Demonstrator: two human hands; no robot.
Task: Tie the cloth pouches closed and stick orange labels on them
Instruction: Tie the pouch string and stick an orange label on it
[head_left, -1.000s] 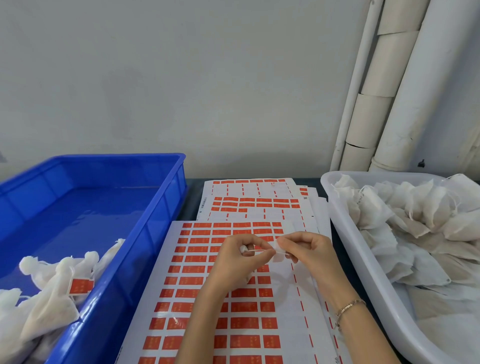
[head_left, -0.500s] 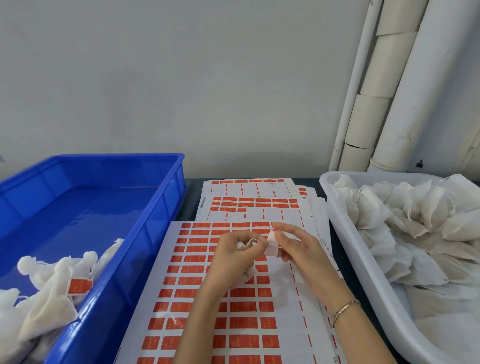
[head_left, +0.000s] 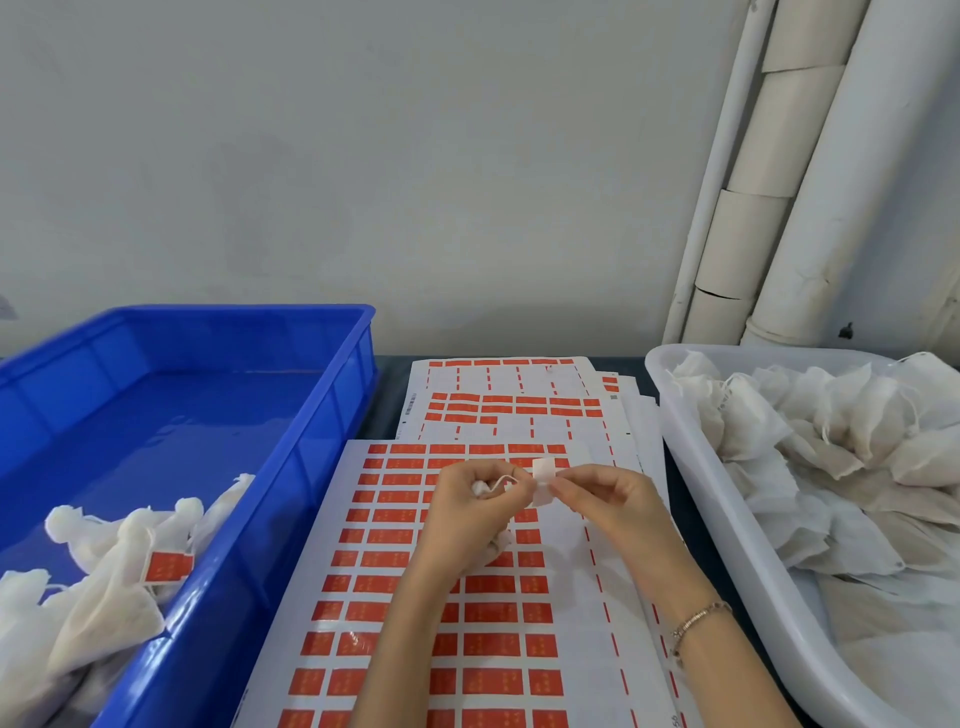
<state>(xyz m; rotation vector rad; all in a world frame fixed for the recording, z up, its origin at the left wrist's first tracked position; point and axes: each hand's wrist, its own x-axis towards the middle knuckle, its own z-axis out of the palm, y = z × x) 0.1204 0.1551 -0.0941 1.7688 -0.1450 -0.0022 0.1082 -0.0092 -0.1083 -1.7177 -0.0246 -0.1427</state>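
Grips a small white cloth pouch (head_left: 480, 488) in the left hand (head_left: 462, 519), fingers curled round it so that only the gathered top and a bit of the bottom show past the palm. Pinches a small white tab (head_left: 543, 480) in the right hand (head_left: 608, 501), thumb and forefinger closed on its right edge, with the left fingertips touching its other side. Leads a thin white string (head_left: 503, 482) in a short loop from the neck of the pouch toward the tab; cannot tell whether knotted.

Holds both hands close together above the front label sheet (head_left: 415, 597), flat in the middle of the worktop (head_left: 387, 395) and reaching its near edge, covered in rows of orange labels (head_left: 491, 613), with bare peeled strips down its right side. Behind it, toward the far edge, more label sheets (head_left: 509, 402) fanned in a loose stack, mostly peeled.

Along the left edge, a blue bin (head_left: 291, 467), with tied pouches (head_left: 98, 597) heaped in its near corner, one bearing an orange label (head_left: 167, 566). Along the right edge, a white tub (head_left: 779, 590) heaped with a loose pile of white pouches (head_left: 831, 441).

Wears a thin bracelet (head_left: 698, 618) on the right wrist. Beyond the far edge, a plain grey wall, with white pipes (head_left: 779, 182) rising at the right.
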